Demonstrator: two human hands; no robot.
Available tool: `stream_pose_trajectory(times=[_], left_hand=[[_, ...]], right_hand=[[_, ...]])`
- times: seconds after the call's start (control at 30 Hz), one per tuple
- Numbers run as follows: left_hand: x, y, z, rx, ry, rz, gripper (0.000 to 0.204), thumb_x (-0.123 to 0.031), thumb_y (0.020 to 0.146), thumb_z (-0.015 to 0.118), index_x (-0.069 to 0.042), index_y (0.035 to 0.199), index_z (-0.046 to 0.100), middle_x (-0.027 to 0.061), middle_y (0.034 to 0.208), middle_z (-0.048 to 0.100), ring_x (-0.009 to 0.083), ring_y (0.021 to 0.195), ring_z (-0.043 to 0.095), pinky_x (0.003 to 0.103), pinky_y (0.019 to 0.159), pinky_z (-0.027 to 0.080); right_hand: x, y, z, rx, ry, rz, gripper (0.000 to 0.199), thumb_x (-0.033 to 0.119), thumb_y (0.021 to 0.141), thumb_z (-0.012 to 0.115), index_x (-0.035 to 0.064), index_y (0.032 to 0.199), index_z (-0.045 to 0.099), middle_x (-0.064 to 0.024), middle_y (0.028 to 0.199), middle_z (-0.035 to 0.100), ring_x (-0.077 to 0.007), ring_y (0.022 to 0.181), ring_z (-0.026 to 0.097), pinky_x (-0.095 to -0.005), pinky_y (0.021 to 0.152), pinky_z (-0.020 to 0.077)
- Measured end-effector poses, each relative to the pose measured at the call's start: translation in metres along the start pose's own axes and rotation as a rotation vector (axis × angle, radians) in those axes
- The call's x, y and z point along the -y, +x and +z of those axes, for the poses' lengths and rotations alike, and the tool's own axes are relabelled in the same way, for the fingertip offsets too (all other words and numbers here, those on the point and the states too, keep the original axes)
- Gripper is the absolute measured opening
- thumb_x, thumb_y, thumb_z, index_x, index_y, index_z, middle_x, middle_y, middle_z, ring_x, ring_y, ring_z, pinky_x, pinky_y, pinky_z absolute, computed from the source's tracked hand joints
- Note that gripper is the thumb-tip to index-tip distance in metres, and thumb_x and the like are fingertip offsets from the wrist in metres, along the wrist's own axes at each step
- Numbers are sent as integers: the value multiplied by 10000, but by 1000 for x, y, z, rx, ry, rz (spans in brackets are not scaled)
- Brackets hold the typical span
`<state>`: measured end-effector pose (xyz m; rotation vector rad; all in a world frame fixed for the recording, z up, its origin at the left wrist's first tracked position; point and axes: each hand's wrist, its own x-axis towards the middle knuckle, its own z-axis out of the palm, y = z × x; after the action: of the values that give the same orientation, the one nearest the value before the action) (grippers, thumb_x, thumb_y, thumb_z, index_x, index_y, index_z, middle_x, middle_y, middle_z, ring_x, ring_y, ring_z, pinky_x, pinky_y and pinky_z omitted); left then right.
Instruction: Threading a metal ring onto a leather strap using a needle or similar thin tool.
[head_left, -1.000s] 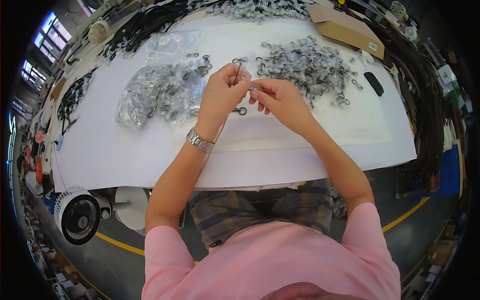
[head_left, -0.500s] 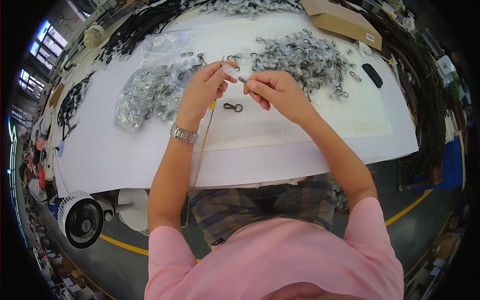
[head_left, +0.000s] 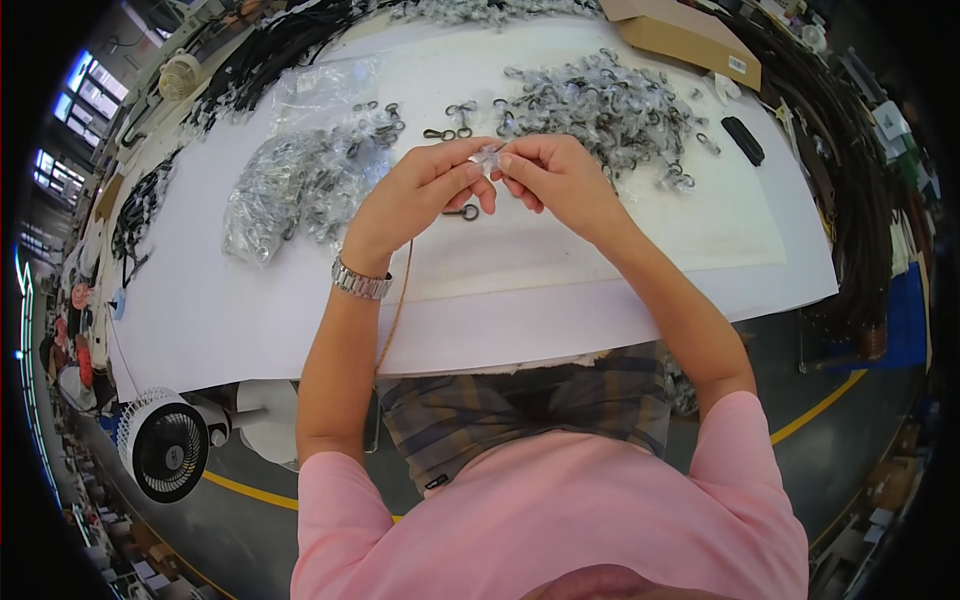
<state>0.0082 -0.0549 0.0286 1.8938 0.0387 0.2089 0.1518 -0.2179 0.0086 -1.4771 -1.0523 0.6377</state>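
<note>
Head view: both hands meet in the upper middle of the frame, over a white-covered table (head_left: 270, 330). The left hand (head_left: 425, 185) and the right hand (head_left: 565, 185) share one small clear plastic piece (head_left: 487, 159) – thumb and forefinger of each appear closed on it from opposite sides; whatever lies inside the plastic is too small to tell. The step in hand is judged to be fine two-handed work on this piece; a next move would call for a steady pinch from the left and small, controlled fingertip motion from the right.

Just below the left hand lies a dark metal clasp (head_left: 467, 212), partly hidden; a second clasp (head_left: 440, 134) lies just above the hands. A thin cord (head_left: 398, 310) runs down from near the left wrist.

Surface: a heap of plastic-wrapped metal rings (head_left: 600, 110) at upper right of centre; a clear plastic bag (head_left: 262, 210) at centre left; a black object (head_left: 742, 141) and a cardboard box (head_left: 690, 45) at upper right.

Room: black straps (head_left: 270, 60) and bright windows (head_left: 92, 85) at upper left; a fan (head_left: 170, 450) at lower left – beneath it, dark floor crossed by a yellow line (head_left: 245, 488).
</note>
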Motion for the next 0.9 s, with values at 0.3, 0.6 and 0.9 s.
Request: stream_pose_trajectory(times=[0.3, 0.6, 0.9], left_hand=[[12, 5, 16, -219, 135, -6, 324, -75, 1033, 516, 4, 1310, 664, -2, 769, 659, 54, 627, 467, 216, 576, 394], [8, 7, 2, -355, 248, 32, 268, -114, 1039, 533, -1, 1203, 711, -11, 737, 636, 25, 581, 441, 199, 534, 353], [15, -10, -48, -889, -322, 162, 258, -158, 1051, 554, 24, 1139, 715, -21, 746, 601, 19, 573, 423, 176, 507, 298]], right_hand=[[-6, -1, 8, -84, 63, 12, 258, 173, 1024, 588, -3, 859, 681, -3, 665, 612, -70, 549, 540, -248, 502, 427], [-14, 10, -10, -67, 795, 100, 274, 201, 1049, 600, -42, 1161, 660, -77, 988, 729, -86, 760, 656, -219, 708, 534], [-11, 67, 23, 8, -196, -54, 426, 261, 972, 674, 12, 1315, 633, -120, 1181, 741, -191, 969, 726, -312, 835, 579]])
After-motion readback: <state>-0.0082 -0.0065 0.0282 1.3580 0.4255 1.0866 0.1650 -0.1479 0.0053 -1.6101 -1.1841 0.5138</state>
